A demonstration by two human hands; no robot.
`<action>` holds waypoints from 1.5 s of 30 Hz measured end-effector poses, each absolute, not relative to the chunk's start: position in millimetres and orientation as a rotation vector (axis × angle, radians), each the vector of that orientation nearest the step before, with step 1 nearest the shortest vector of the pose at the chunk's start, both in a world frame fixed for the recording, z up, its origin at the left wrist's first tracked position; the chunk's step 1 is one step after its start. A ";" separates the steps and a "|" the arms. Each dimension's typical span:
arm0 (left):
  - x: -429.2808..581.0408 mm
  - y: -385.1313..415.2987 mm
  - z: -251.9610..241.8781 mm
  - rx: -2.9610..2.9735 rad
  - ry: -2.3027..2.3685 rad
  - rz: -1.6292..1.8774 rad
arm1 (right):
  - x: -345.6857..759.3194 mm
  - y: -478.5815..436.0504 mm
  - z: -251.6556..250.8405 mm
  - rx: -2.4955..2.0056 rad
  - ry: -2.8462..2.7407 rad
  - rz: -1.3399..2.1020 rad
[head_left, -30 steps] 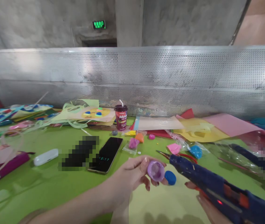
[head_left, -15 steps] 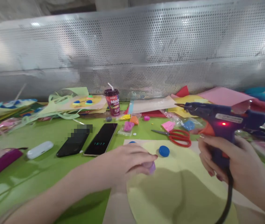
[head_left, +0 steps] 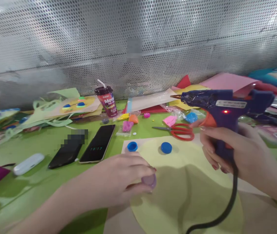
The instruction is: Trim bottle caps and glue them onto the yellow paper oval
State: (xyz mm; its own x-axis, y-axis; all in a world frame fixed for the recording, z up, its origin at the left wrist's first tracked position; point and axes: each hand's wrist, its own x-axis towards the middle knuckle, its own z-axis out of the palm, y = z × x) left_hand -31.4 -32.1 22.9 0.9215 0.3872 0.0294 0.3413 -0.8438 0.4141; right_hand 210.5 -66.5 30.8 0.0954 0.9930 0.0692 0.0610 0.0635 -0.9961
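Observation:
My left hand (head_left: 123, 177) is closed over a purple bottle cap (head_left: 150, 180) and presses it down on a pale yellow paper sheet (head_left: 189, 191). My right hand (head_left: 228, 149) grips the handle of a blue hot glue gun (head_left: 223, 104), held level above the sheet with its nozzle pointing left and a red light lit. Its black cord (head_left: 223, 208) hangs down over the paper. Two blue caps (head_left: 166, 147) (head_left: 132, 146) lie near the sheet's far edge.
Red-handled scissors (head_left: 181, 131) lie beyond the sheet. Two phones (head_left: 98, 148) and a white case (head_left: 28, 163) rest on the green table (head_left: 31, 195) at left. A dark red drink cup (head_left: 107, 100), clay lumps and coloured papers line the perforated metal wall (head_left: 138, 48).
My left hand turned the purple cap over and brought it down onto the yellow sheet. My right hand raised the glue gun from low right to level. The view tilted downward.

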 end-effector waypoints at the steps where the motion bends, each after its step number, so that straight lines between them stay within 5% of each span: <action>1: -30.8 -31.9 22.0 2.673 0.527 0.138 | 210.3 -66.4 31.1 -1.245 -1.217 1.062; 45: -26.0 -19.1 10.6 2.642 0.568 0.146 | 210.0 -66.4 30.6 -1.201 -1.213 1.106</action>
